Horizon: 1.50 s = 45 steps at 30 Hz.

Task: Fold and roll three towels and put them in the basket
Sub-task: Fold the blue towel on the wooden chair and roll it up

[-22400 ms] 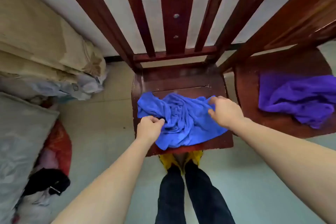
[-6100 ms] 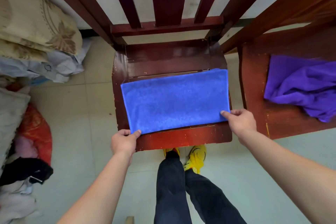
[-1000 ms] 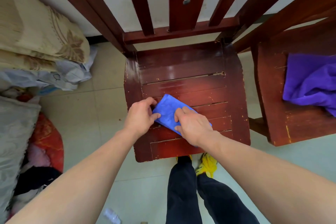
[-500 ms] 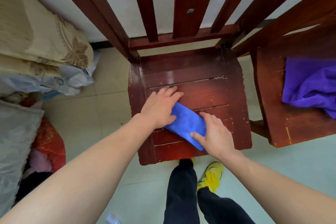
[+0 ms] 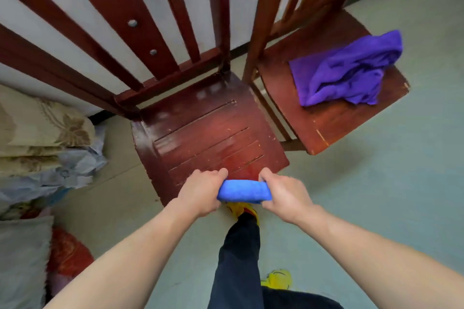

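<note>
Head cam is all I've got, looking straight down at both hands. Left hand (image 5: 200, 192) is wrapped around the left end of the blue roll (image 5: 243, 190), fingers curled over the top, and right hand (image 5: 283, 195) does the same at the other end. My guess is that gripping both ends like that is what keeps the roll tight so the layers don't spring loose. The roll sits level between the hands, at the front edge of the near chair (image 5: 200, 130), and looks lifted off it, though I honestly can't tell if it's touching the wood.

Out from there, the seat is bare, which makes sense if it's the folding surface. The purple towel (image 5: 346, 70) lies crumpled on the second chair (image 5: 334, 123) to the right, well apart from the hands, so I'd say that one's waiting its turn. I only see two towels; the third isn't in view.

No basket anywhere in frame either, so I can't say where this roll goes. Bedding pile (image 5: 42, 138) on the left is just clutter as far as I can tell.
</note>
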Each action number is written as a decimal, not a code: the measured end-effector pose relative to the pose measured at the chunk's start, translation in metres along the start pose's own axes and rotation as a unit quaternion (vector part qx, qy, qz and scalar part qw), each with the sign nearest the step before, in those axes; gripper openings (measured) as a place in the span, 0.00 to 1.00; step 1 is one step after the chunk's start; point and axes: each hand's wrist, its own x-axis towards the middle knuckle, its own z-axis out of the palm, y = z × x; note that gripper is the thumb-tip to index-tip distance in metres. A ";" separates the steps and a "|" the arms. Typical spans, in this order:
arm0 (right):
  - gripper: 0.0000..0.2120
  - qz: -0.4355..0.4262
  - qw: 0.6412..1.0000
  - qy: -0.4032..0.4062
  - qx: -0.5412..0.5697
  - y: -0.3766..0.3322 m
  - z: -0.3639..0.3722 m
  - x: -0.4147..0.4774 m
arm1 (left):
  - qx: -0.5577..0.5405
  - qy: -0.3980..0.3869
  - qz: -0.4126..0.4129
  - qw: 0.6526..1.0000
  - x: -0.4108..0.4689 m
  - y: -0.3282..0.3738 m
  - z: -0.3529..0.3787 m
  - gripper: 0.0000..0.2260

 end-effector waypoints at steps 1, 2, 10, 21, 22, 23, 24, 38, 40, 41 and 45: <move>0.18 0.015 1.000 0.023 0.002 0.017 -0.012 -0.036 | 0.017 0.001 0.024 1.000 -0.008 0.034 -0.011 0.13; 0.21 0.013 1.000 0.027 -0.004 0.023 -0.010 -0.044 | 0.015 -0.001 0.026 1.000 -0.010 0.043 -0.011 0.13; 0.21 0.129 0.980 0.151 -0.001 0.125 -0.027 -0.274 | 0.150 0.045 0.190 0.969 -0.060 0.265 -0.044 0.13; 0.18 0.356 0.858 0.350 0.116 0.279 0.000 -0.564 | 0.276 0.066 0.446 0.849 -0.104 0.598 -0.050 0.17; 0.18 0.371 0.847 0.361 0.121 0.291 0.003 -0.582 | 0.286 0.065 0.465 0.835 -0.103 0.626 -0.049 0.17; 0.17 0.384 0.839 0.365 0.122 0.302 0.004 -0.597 | 0.300 0.061 0.475 0.825 -0.104 0.652 -0.049 0.17; 0.17 0.403 0.827 0.370 0.128 0.316 0.009 -0.614 | 0.305 0.058 0.490 0.814 -0.104 0.681 -0.045 0.17; 0.15 0.646 0.607 0.415 0.205 0.492 0.082 -0.859 | 0.379 -0.025 0.703 0.601 -0.124 1.094 0.062 0.15; 0.15 0.682 0.563 0.411 0.221 0.496 0.108 -0.898 | 0.380 -0.048 0.733 0.562 -0.150 1.141 0.097 0.13; 0.15 0.692 0.549 0.410 0.227 0.499 0.120 -0.913 | 0.382 -0.055 0.746 0.543 -0.161 1.159 0.111 0.13; 0.16 0.730 0.498 0.397 0.247 0.516 0.178 -0.982 | 0.381 -0.065 0.797 0.464 -0.209 1.237 0.183 0.12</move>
